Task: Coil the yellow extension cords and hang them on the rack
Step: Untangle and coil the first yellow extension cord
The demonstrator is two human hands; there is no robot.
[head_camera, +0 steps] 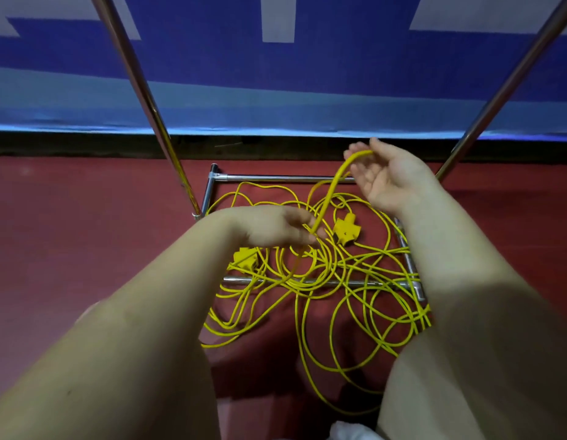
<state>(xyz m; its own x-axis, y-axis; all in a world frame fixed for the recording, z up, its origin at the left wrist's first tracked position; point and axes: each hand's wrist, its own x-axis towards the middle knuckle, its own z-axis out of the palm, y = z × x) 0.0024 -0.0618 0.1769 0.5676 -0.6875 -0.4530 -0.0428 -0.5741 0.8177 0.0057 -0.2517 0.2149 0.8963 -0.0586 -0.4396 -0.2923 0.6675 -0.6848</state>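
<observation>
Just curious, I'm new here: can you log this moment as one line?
stage: coiling begun | left hand: pinches yellow cord | right hand: cord over fingers | rack: nothing hung

1. A dark red floor (85, 249) covered the lower part of the view.
2. A blue and white banner (276, 74) hung along the back.
3. A dark strip (69, 144) ran between the banner and the floor.
4. Something white (345, 431) showed at the bottom edge.
</observation>
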